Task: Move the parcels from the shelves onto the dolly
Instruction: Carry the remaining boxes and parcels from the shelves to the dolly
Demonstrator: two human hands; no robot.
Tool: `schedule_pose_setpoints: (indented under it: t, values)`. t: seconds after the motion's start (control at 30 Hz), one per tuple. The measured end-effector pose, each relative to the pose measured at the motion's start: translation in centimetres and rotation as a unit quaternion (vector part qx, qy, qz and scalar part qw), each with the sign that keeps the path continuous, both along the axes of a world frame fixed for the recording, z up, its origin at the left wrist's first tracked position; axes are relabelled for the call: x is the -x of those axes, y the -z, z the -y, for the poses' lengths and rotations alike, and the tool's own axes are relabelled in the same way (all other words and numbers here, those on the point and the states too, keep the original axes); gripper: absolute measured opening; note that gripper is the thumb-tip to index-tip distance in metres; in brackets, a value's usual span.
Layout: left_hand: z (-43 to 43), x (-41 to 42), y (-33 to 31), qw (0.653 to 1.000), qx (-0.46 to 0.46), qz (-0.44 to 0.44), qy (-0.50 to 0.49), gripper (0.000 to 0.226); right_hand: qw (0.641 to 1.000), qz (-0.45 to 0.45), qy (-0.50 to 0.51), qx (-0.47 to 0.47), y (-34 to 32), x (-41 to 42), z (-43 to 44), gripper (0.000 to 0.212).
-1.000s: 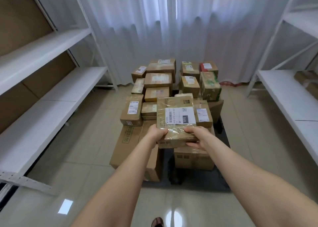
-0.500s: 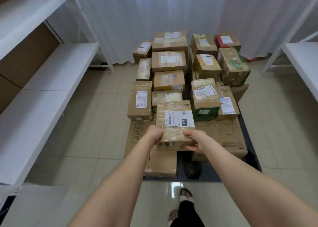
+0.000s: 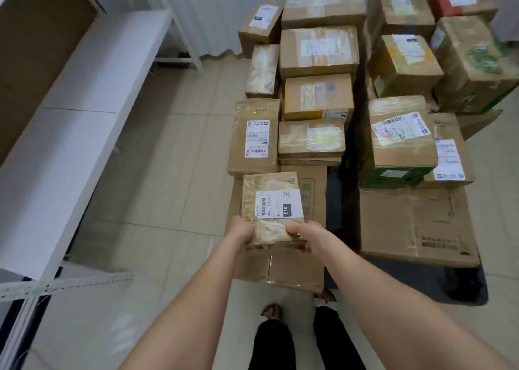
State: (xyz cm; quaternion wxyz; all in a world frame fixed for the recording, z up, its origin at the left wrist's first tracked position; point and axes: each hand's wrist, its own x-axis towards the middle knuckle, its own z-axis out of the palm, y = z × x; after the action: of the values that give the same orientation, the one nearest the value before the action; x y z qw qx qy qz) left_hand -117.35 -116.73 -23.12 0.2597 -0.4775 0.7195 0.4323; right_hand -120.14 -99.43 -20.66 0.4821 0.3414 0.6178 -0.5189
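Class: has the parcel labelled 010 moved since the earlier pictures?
Yes. The parcel has shifted left and down, towards the person, judged against the tall labelled box.

Brown cardboard parcel wrapped in glossy clear tape, paper label; glossy tiled floor.

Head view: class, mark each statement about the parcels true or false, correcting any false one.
1. The left hand and right hand both grip the taped brown cardboard parcel with the white "010" label. True.
2. The red cardboard box lies nearest the person's feet. False: it sits at the pile's far right corner.
3. The held parcel rests on the white metal shelf. False: it is over the near left of the pile.
4. The white metal shelf stands left of the pile. True.
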Motion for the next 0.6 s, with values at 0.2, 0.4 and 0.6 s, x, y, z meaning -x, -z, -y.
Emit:
schedule_pose_setpoints:
  t: [0.2, 0.4, 0.6]
  values:
    - [6.2, -0.3, 5.1, 0.999, 0.032, 0.021, 0.023, 0.037, 1.0, 0.01, -0.003, -0.017, 3.9, -0.5, 6.0, 0.029]
    - [9.1, 0.1, 6.8, 0.997, 0.004, 0.016, 0.074, 0.049, 0.995, 0.004, 0.071, -0.063, 6.3, -2.0, 10.1, 0.033]
    - [9.5, 0.5, 5.6, 0.99, -0.027, 0.01, 0.139, 0.043, 0.989, -0.013, 0.133, -0.056, 6.5, -2.6, 12.1, 0.048]
